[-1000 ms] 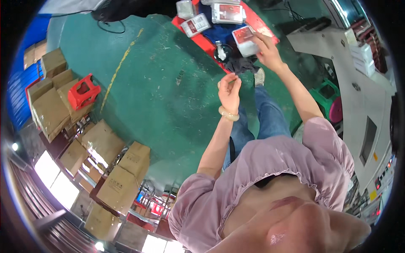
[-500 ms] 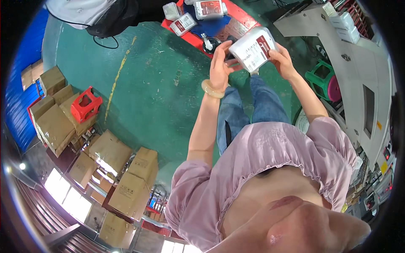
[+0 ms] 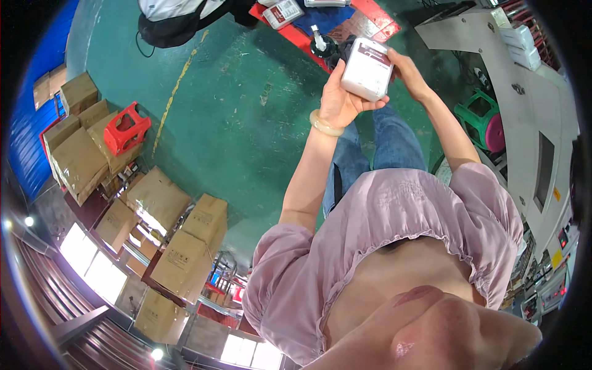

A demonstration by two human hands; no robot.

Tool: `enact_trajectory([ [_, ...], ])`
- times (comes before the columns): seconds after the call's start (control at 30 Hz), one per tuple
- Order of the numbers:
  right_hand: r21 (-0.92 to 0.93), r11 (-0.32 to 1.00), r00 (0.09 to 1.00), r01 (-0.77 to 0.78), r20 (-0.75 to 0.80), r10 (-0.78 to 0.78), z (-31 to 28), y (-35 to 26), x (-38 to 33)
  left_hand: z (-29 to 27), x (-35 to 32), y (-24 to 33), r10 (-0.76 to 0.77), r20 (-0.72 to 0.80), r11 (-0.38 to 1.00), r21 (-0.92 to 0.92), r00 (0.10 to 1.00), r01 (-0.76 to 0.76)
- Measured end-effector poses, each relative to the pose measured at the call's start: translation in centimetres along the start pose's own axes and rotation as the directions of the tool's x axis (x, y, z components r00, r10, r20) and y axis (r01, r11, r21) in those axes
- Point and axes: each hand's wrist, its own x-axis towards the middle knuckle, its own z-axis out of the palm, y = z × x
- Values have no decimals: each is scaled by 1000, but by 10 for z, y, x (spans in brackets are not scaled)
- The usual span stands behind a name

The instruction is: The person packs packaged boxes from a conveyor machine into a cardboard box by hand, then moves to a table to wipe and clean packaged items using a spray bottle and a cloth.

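A white, rounded box-shaped package with a dark red and white label is held up in front of me, tilted. My left hand, with a pale bangle at the wrist, grips it from its left and lower side, fingers curled under it. At the package's right edge, my right hand is closed on it with the thumb near the upper corner; its other fingers are partly hidden. Just beyond the package, a dark bottle with a white pump top stands by the red table.
On the table lie a similar labelled package and a blue cloth. A grey machine and a green stool stand at right. Cardboard boxes and a red stool fill the left side.
The package has been turned in my hands, and its label now faces differently. My left hand has moved under it. The view has shifted, so the table sits higher.
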Motion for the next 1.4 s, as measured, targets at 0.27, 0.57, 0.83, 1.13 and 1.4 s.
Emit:
enact_trajectory([
  [0.27,-330,909,930,254,-176,-323,38,61,45,-49,-48,-20,245,-74,856,-451,967,-252],
  [0.57,-557,689,740,464,-184,-647,95,68,153,-77,-69,2,678,-204,735,193,706,-650],
  [0.83,74,938,921,338,178,-346,88,-27,43,-103,-89,36,753,-186,657,167,631,-735],
  [1.13,-353,932,981,82,192,-14,78,-15,-2,-88,-53,41,795,39,407,706,606,-579],
  [1.4,-516,847,989,131,123,-78,80,-20,-1,-83,-24,32,825,250,66,848,507,-526],
])
